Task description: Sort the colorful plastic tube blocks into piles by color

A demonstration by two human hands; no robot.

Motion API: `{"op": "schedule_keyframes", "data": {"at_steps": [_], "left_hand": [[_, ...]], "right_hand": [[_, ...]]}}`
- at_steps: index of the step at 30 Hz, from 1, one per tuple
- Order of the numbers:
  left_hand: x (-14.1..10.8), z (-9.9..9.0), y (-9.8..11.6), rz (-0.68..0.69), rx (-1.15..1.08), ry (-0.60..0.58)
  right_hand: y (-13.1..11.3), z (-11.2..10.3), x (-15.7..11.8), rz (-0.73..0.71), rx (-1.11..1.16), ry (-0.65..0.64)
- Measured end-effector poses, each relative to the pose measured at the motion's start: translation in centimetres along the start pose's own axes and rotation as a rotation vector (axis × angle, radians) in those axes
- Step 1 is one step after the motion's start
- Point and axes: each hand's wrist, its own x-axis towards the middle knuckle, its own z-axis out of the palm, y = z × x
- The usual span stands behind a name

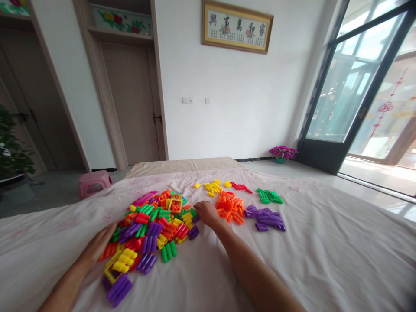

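At far left we note a leafy green potted plant (14,147), then a pink plastic stool (94,182) beside the white cloth with faint pink flowers (325,255) that covers the work surface. Our left hand (102,240) lies along the left edge of the mixed heap of glossy, ribbed plastic blocks (151,232); its fingers are straight and uncurled. The heap, left of centre on the cloth, jumbles purple, green, red, orange and yellow pieces (we also see a square yellow open plastic frame (174,204) near its far side). Our right hand (205,210) is at the heap's right edge, fingers pointing left and bent; we cannot tell whether they grip a piece.

Right of the heap we record single-colour groups: yellow blocks (212,187) on the far side, orange blocks (229,204) piled just beyond the right wrist, red blocks (239,186) behind these, purple blocks (268,219) nearer us, and green blocks (269,196) beyond the purple. Farther right, magenta flowers in a teal pot (282,153) stand on the floor near a dark-framed glass door (344,82).
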Motion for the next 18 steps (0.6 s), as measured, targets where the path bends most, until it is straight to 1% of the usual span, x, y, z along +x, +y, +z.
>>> {"op": "schedule_keyframes", "data": {"at_steps": [2,5,8,11,13,15,18], "left_hand": [[-0.5,0.1,-0.4,-0.056,-0.113,-0.038],[-1.1,0.3,-1.8,-0.088,-0.132,-0.001],[-1.3,0.7,-3.1,-0.036,-0.059,0.006],[-1.3,0.8,-3.8,0.031,0.022,0.034],[-1.3,0.8,-3.9,0.024,0.051,0.07],[-1.3,0.7,-3.8,0.006,0.078,0.106],[-1.3,0.5,-3.4,-0.02,0.123,0.152]], "right_hand": [[-0.1,0.4,0.5,-0.004,-0.06,-0.01],[-0.4,0.3,1.2,0.021,-0.129,-0.033],[-0.7,0.1,1.4,0.047,-0.145,-0.039],[-0.3,-0.2,1.5,0.105,-0.147,-0.015],[0.5,-0.8,1.7,0.165,-0.135,0.019],[1.4,-1.8,2.2,0.256,-0.093,0.071],[2.5,-3.3,3.1,0.403,0.011,0.231]]}}
